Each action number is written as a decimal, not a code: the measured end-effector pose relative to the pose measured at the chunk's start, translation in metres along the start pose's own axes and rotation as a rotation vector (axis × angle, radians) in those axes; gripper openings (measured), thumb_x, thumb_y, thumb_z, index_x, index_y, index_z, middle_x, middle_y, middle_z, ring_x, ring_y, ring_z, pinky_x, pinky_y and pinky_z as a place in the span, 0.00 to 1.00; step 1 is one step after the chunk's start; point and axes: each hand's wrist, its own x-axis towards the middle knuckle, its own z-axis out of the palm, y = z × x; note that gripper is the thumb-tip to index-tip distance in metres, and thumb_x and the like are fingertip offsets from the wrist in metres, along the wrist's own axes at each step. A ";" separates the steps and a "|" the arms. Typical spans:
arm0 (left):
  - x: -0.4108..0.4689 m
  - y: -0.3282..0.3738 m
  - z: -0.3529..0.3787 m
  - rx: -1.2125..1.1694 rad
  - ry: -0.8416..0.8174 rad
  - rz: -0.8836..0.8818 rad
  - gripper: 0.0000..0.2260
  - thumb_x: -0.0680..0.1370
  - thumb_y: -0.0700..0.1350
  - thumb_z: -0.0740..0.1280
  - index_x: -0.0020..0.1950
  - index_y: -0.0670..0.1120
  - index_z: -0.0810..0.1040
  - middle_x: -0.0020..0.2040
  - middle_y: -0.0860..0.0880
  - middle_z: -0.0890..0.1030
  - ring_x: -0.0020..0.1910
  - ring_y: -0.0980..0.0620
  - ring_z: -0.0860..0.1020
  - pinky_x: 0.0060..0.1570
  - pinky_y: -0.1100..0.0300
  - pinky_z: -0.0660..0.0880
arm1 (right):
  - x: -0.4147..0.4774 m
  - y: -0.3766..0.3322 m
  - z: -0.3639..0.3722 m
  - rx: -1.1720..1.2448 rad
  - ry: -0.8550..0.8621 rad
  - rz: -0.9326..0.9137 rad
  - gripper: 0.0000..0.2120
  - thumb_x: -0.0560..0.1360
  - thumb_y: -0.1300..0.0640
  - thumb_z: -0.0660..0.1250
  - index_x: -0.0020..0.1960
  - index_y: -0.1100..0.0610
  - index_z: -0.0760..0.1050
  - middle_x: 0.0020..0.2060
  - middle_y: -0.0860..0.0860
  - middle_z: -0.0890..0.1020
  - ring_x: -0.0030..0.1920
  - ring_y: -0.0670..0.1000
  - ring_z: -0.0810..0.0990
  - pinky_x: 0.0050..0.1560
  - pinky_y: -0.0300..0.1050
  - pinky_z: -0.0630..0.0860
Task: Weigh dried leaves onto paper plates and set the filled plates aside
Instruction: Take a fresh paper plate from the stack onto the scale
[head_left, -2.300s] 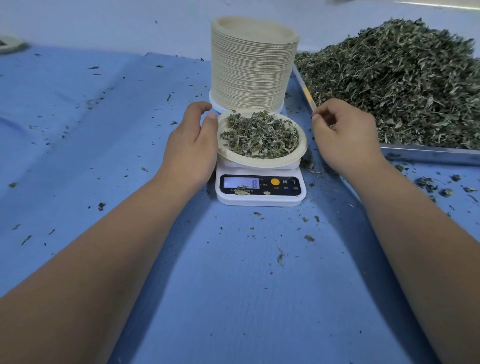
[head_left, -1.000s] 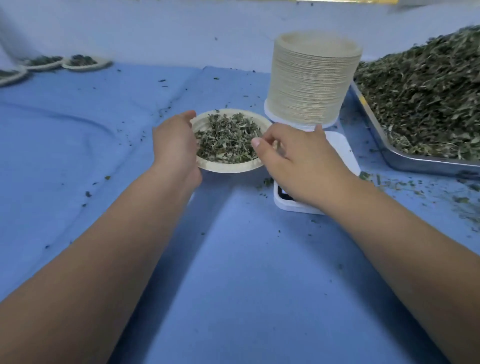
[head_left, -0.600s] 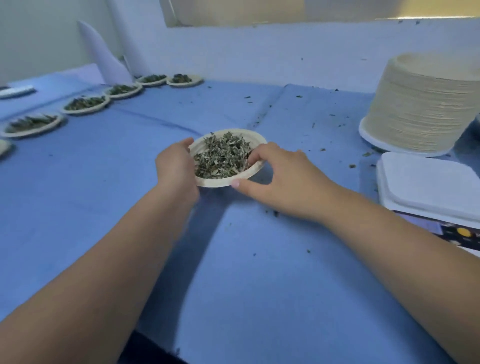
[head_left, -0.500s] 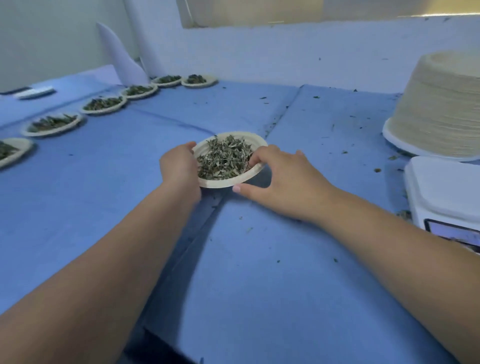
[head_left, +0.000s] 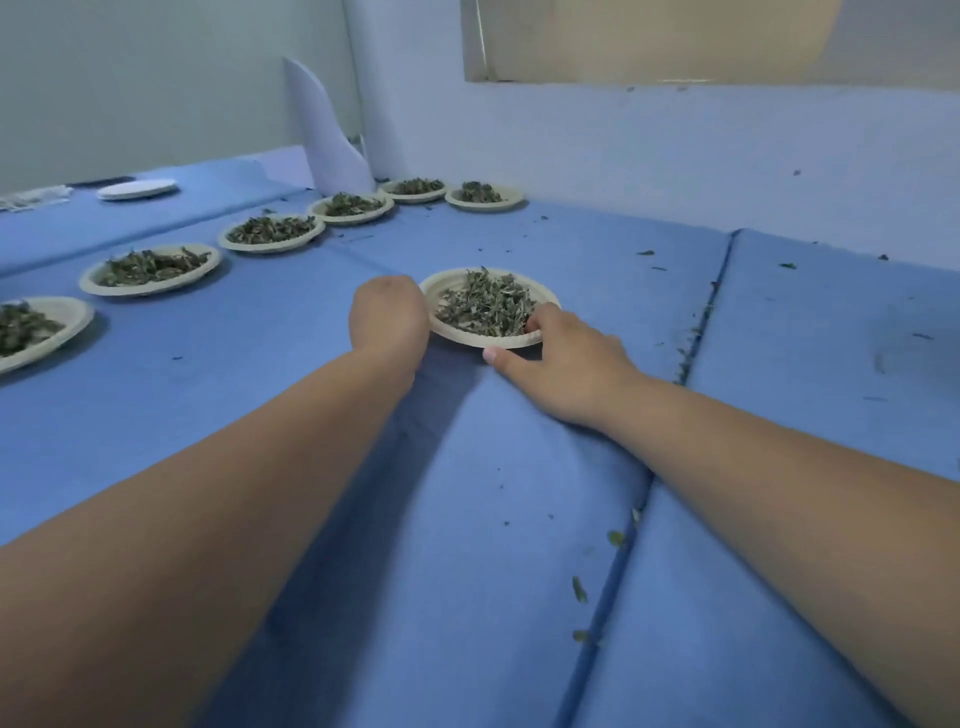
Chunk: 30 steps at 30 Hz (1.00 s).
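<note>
Plate: the plate (head_left: 467, 340), heaped with leaves (head_left: 485, 309), is mid-tabletop (head_left: 467, 519), just left of the seam (head_left: 698, 332). I cannot tell whether it rests on the blue surface or hangs just above it.
Left hand: the left hand (head_left: 387, 317) is curled against the left rim and appears to grip it. Its fingers are hidden behind the knuckles.
Right hand: the right hand (head_left: 561, 358) pinches the near-right rim, thumb below and fingers over the edge among the leaves.
Key relation: the row (head_left: 271, 233) of filled plates curves from the far wall toward the left edge. It lies left of and beyond the plate, so the left hand is the nearer one.
Hidden: the row's nearest plate is cut off at the left border, and the held plate's underside is out of sight.
</note>
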 end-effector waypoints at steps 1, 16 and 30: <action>0.013 -0.005 0.002 0.004 0.012 0.009 0.10 0.81 0.37 0.57 0.46 0.42 0.78 0.47 0.41 0.79 0.49 0.38 0.75 0.41 0.55 0.66 | 0.020 -0.001 0.004 0.002 0.002 0.008 0.34 0.75 0.28 0.57 0.71 0.51 0.65 0.68 0.54 0.74 0.68 0.59 0.72 0.68 0.61 0.66; 0.083 -0.047 0.017 0.572 -0.155 0.421 0.12 0.84 0.49 0.53 0.55 0.47 0.74 0.63 0.42 0.77 0.62 0.41 0.74 0.52 0.51 0.65 | 0.255 -0.053 0.070 -0.083 -0.033 0.059 0.36 0.78 0.33 0.54 0.79 0.52 0.56 0.74 0.57 0.69 0.72 0.63 0.69 0.71 0.60 0.66; 0.096 -0.059 0.015 0.616 -0.368 0.351 0.30 0.84 0.62 0.44 0.84 0.52 0.52 0.85 0.47 0.51 0.83 0.42 0.48 0.79 0.38 0.46 | 0.314 -0.066 0.087 -0.105 -0.068 0.121 0.39 0.79 0.32 0.50 0.83 0.48 0.44 0.81 0.55 0.55 0.78 0.64 0.57 0.77 0.59 0.56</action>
